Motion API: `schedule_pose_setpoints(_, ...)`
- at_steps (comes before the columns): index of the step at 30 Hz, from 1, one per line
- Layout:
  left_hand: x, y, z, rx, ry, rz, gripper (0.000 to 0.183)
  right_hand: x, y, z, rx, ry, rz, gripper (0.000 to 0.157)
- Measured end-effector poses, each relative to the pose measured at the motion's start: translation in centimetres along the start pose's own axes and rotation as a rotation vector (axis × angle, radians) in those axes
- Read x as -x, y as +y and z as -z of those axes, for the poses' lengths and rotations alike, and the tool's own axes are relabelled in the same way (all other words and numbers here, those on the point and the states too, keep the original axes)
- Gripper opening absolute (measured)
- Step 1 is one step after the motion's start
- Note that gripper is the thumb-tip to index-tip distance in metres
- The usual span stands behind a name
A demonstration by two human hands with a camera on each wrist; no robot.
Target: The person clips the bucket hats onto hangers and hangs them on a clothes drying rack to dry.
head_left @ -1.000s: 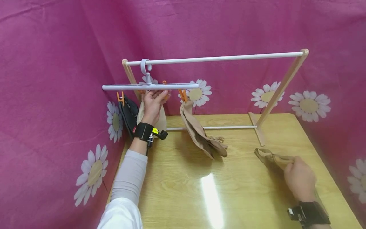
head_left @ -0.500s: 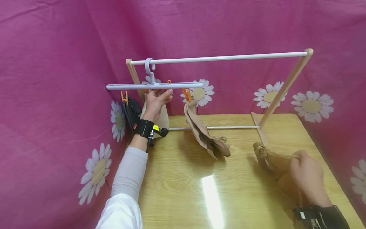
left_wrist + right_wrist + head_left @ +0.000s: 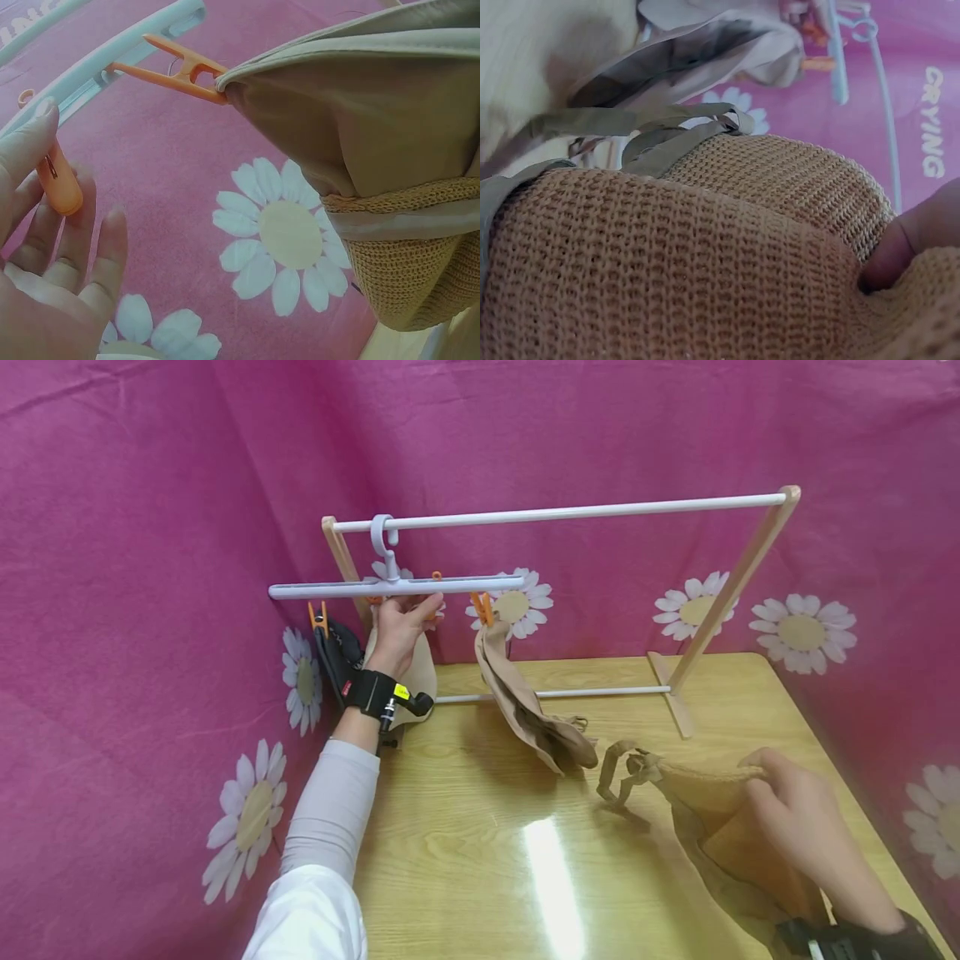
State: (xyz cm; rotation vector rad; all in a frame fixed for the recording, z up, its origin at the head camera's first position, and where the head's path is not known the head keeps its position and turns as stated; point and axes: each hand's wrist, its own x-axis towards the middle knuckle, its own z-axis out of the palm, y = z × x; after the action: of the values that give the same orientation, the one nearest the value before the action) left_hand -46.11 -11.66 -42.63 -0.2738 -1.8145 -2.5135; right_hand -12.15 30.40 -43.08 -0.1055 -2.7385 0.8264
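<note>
My left hand (image 3: 401, 631) is raised under the pale hanger (image 3: 457, 584), pinching an orange clothespin (image 3: 61, 184) against its bar. Beside it, another orange clothespin (image 3: 180, 75) grips the edge of a hanging tan hat (image 3: 300, 120), which has a knitted part below. At the right, my right hand (image 3: 798, 814) grips the edge of a tan knitted hat (image 3: 652, 277) with cloth ties (image 3: 618, 772). That hat is held over the table, apart from the hanger. My right fingertips are partly hidden in its folds.
The hanger hooks over the white rail of a wooden-ended rack (image 3: 570, 513). A dark hat (image 3: 337, 656) hangs from its left end by an orange clothespin, beside a cream hat (image 3: 422, 681). Behind the wooden table (image 3: 465, 852) is a pink flowered cloth (image 3: 585, 435).
My right hand has drawn the knitted hat toward me and turned it, so more of the hat and its ties show. My left hand stays at the hanger.
</note>
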Motion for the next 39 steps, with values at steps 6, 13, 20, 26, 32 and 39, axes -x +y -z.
schedule_pose_setpoints(6,0.0,0.2,0.0,-0.026,0.006,-0.001,0.012,0.5,-1.7,0.8,-0.095,0.036,0.082,0.024)
schedule_pose_setpoints(13,0.4,0.3,-0.5,-0.026,-0.006,0.030,0.013,0.4,-2.7,-0.1,-0.289,0.146,0.093,0.032)
schedule_pose_setpoints(20,0.4,1.0,-0.4,-0.047,-0.019,0.046,0.023,-0.6,-3.9,-2.6,-0.498,0.174,0.078,0.034)
schedule_pose_setpoints(26,1.1,1.1,0.0,-0.003,0.017,0.117,0.024,-0.7,-5.3,-5.2,-0.608,0.091,0.148,0.035)
schedule_pose_setpoints(32,1.3,0.6,0.0,-0.006,0.001,0.123,0.018,-0.4,-6.1,-7.7,-0.687,0.051,0.140,0.032)
schedule_pose_setpoints(39,0.9,1.0,-0.1,0.016,0.004,0.108,0.014,-0.5,-6.6,-11.2,-0.717,0.013,0.105,0.027)
